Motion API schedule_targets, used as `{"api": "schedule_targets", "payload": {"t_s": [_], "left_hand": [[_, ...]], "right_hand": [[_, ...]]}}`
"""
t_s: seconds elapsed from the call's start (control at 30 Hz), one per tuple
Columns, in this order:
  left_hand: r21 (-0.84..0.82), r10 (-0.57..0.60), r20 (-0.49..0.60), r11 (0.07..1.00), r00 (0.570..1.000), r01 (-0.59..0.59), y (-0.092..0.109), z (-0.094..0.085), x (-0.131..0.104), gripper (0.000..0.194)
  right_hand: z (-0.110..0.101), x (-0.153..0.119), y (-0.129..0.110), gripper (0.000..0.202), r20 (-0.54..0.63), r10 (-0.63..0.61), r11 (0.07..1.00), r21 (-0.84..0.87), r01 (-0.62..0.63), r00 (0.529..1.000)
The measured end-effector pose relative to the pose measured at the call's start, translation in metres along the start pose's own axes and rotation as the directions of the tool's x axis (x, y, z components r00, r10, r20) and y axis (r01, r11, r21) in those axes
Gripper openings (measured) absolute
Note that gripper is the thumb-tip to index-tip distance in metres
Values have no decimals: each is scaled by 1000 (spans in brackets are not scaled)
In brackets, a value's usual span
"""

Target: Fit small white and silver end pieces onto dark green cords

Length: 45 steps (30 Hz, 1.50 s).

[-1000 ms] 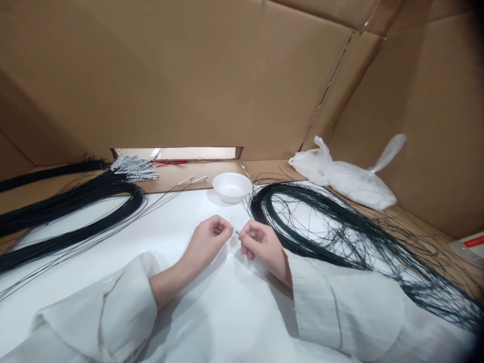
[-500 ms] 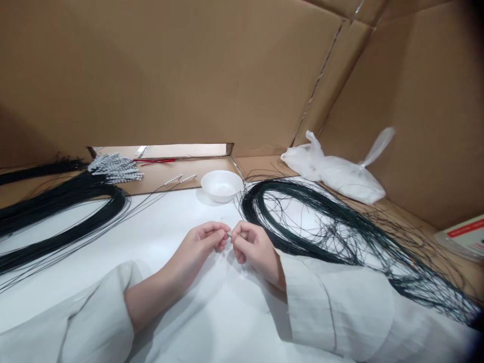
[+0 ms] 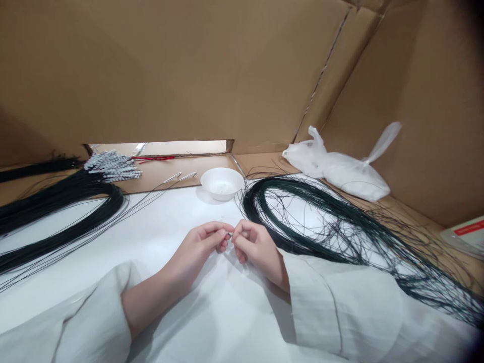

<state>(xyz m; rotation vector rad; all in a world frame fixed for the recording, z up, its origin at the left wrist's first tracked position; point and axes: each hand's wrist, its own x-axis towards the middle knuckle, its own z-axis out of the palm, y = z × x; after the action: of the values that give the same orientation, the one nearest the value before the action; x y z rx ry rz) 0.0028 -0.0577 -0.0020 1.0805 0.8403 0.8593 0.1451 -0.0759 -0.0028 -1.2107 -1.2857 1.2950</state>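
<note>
My left hand and my right hand meet above the white table, their fingertips almost touching. Each hand is closed in a pinch. A tiny, thin bit shows between the fingertips, too small and too covered to name. Just beyond the hands stands a white bowl with small pale bits at its bottom. Beside my right hand lies a loop of dark green wires, loose strands fanning out to the right.
At the left lies a bundle of black wires with white, dark-striped ends. Two separate striped ends rest near the bowl. White plastic bags sit at the back right. Cardboard walls enclose the table.
My fingertips have come slightly closer together, covering more of the tiny bit between them. The view has shifted a little; the wires and bowl stay put.
</note>
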Motion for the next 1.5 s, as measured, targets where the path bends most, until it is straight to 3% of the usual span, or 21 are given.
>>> {"api": "schedule_targets", "payload": {"t_s": [1.1, 1.5], "left_hand": [[25, 9, -17, 1000, 1000, -8, -2, 0, 1, 17], [67, 43, -17, 997, 999, -42, -3, -1, 1, 17]], "right_hand": [[-1, 0, -6, 6, -11, 51, 999, 11, -51, 999], [-1, 0, -6, 6, 38, 57, 997, 45, -58, 998]]}}
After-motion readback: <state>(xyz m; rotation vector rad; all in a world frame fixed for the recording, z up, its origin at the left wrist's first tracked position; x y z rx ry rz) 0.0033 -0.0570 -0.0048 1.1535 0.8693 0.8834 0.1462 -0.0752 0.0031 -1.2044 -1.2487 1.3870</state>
